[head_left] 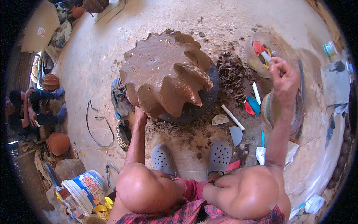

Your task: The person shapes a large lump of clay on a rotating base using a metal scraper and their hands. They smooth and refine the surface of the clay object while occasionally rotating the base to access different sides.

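A large brown clay piece (160, 71) with deep scalloped flutes around its side stands on a dark round base (213, 86) in front of me. My left hand (140, 116) reaches up against its lower left side, with the fingers mostly hidden behind the clay. Over on the right, my right hand (284, 74) is raised with its fingers curled closed, beside a shallow bowl (257, 67). A whitish stick-like tool (266, 56) lies right by those fingertips, among red and yellow pieces. Whether the fingers grip it is unclear.
Clay shavings (233, 76) litter the ground right of the base. White sticks (233, 117), a grey half-round scraper (235, 136) and a teal one (253, 106) lie nearby. A dark cloth (120, 99) sits left. A white bucket (84, 190) stands lower left; another person (31, 108) sits far left.
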Demonstrator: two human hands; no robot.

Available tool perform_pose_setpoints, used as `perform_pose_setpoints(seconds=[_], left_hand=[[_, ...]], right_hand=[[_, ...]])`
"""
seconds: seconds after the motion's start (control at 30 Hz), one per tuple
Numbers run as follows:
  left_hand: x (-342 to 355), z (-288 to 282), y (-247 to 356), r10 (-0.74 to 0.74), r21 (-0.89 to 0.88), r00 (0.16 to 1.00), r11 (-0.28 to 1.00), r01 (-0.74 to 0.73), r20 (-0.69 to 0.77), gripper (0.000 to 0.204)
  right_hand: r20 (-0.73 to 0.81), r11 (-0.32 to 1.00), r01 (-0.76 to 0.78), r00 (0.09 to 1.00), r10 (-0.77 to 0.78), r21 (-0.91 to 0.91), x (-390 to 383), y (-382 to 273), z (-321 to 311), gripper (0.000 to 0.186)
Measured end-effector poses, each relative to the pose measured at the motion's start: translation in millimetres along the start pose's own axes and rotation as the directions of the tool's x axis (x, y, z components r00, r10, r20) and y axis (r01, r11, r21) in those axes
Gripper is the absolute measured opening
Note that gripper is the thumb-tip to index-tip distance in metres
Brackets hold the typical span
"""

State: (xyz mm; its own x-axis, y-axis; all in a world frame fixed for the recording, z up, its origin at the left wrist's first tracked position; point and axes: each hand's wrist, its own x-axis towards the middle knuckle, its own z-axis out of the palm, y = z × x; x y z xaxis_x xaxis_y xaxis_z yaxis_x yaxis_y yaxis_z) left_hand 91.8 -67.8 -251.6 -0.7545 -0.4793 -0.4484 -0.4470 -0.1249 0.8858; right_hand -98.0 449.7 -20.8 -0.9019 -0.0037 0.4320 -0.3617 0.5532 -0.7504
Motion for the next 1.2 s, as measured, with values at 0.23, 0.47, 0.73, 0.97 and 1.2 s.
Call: perform_pose_setpoints(seconds=[0.23,0.47,0.73,0.97,1.2], left_hand=[[7.6,9.8,-4.5,0.041,0.008,0.999,0.999,-0.041,0.029,0.039],[7.4,13.4,-3.9,-0.026,0.033,0.999,0.999,0.025,0.03,0.046],[6.2,11.5,-7.4,-0.05,0.012,0.998,0.999,0.05,0.032,0.043],[5.7,13.3,0.3,0.01,-0.054,0.999,0.999,-0.008,0.033,0.038],[-62.8,-1.4,42.2,0.487,0.328,0.8,0.864,-0.383,-0.35,0.018]], right_hand=[[0.014,0.91,0.301,0.948,-0.318,0.284,-58.8,-114.9,55.6,0.006],[-0.009,0.9,0.342,0.936,-0.353,0.271,-60.7,-141.0,95.7,0.01],[-0.047,0.933,0.32,0.947,-0.317,0.164,-57.6,-152.5,101.3,0.026],[-0.096,0.929,0.363,0.929,-0.356,0.067,-63.5,-134.1,95.7,0.028],[0.138,0.978,-0.065,0.99,0.038,0.197,-124.1,-84.4,62.3,0.018]])
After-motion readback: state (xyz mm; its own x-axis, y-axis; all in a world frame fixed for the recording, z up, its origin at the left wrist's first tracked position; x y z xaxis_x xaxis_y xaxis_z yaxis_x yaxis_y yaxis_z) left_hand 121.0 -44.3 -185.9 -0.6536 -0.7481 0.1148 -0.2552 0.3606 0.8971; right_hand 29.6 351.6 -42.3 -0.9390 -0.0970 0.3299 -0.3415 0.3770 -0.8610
